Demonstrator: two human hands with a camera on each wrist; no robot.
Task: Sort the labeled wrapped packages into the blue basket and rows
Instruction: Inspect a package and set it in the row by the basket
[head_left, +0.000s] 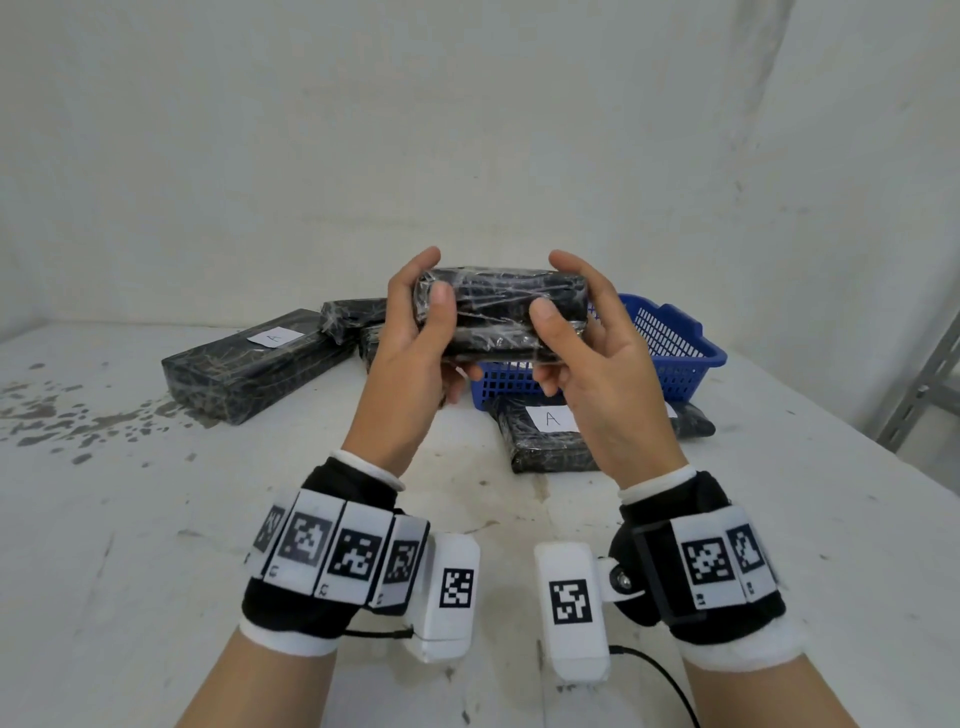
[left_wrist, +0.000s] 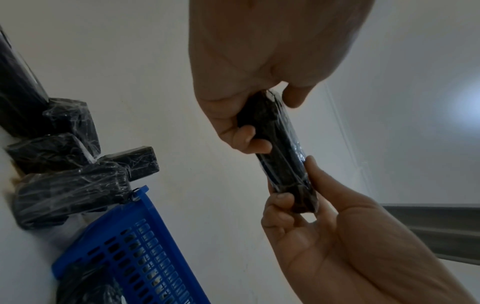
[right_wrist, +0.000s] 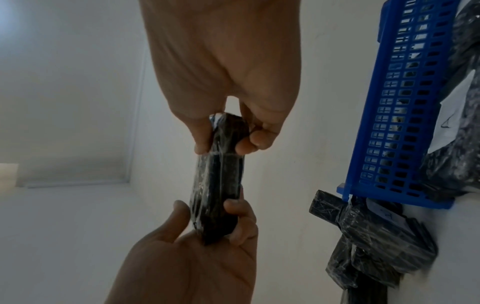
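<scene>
Both hands hold one black plastic-wrapped package (head_left: 498, 312) in the air above the table, level and end to end. My left hand (head_left: 431, 291) grips its left end, thumb on the near face. At the right end my right hand (head_left: 558, 291) grips it the same way. No label shows on its visible faces. The wrist views show the held package (left_wrist: 283, 156) (right_wrist: 218, 174) pinched at both ends. The blue basket (head_left: 675, 343) stands behind and to the right of the hands. A package labeled A (head_left: 254, 364) lies at the left. Another labeled A (head_left: 545, 436) lies in front of the basket.
More black wrapped packages (head_left: 353, 317) are piled behind my left hand, beside the basket (left_wrist: 135, 246). A dark package (head_left: 693, 421) lies at the basket's right front. The white table (head_left: 156, 519) is stained at the left. A grey metal post (head_left: 924, 384) stands at the far right.
</scene>
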